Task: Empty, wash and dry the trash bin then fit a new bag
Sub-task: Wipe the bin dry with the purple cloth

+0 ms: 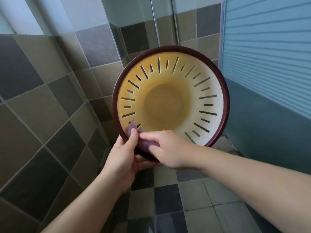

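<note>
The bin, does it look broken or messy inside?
Nothing stands out. The bin is empty, its slits look even, and its rim seems whole. The left hand holds it; the right hand presses a purple cloth on the rim.

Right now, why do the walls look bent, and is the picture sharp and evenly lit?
Head view: the wide-angle lens bows the tile wall and the blue ribbed panel near the edges. Light is soft, from the right; the trash bin glows pale on its right inner wall, yellower on the left. The purple cloth between the left hand and right hand is slightly blurred.
</note>
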